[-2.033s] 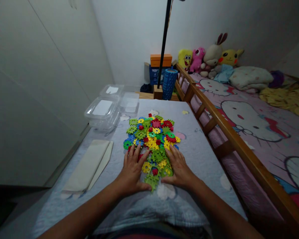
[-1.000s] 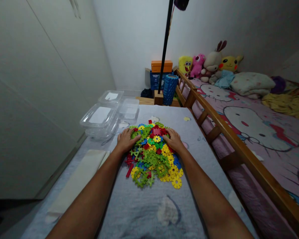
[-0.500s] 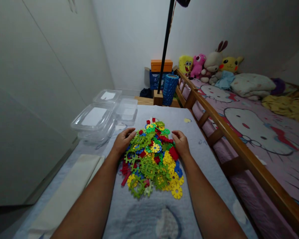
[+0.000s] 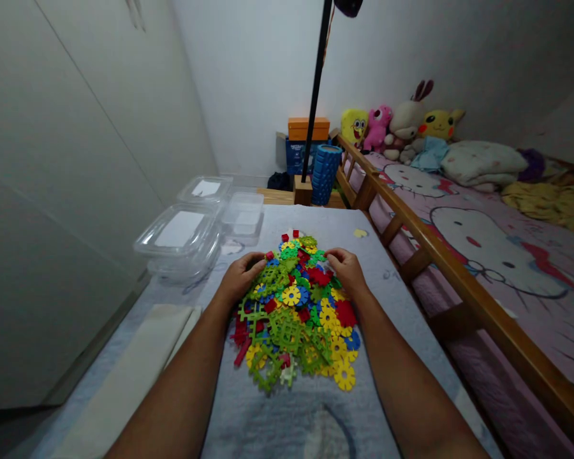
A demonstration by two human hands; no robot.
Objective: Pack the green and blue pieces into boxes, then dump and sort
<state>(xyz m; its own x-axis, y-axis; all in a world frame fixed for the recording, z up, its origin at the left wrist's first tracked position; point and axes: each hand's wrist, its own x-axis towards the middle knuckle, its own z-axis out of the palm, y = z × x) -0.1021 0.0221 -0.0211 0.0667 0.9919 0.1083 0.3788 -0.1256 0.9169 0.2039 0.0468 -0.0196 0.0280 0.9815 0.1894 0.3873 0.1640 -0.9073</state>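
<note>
A heap of plastic toy pieces [image 4: 287, 319] lies on the cloth between my hands: green lattice pieces, yellow, blue and green notched discs, and small red blocks. My left hand [image 4: 243, 274] rests cupped against the heap's left side, fingers loosely curved beside the green lattice pieces [image 4: 272, 280]. Along the right edge is my right hand [image 4: 348, 271], its fingertips at a green disc [image 4: 317, 257] near the top. Neither hand visibly grips a piece; the undersides of the fingers are hidden. A red piece [image 4: 345, 313] and yellow discs [image 4: 344, 375] lie below the right hand.
Clear plastic boxes with lids [image 4: 176, 236] stand at the back left, near a folded pale cloth [image 4: 148, 357]. A wooden bed rail [image 4: 425, 274] runs along the right side. Behind the table, a black lamp pole [image 4: 316, 95] rises from a wooden block beside a blue foam roller [image 4: 326, 175].
Some pieces on the heap's right side have shifted and spread rightward, including a red piece and yellow discs. My right hand's fingertips have moved slightly inward over the heap. The view has tilted a little.
</note>
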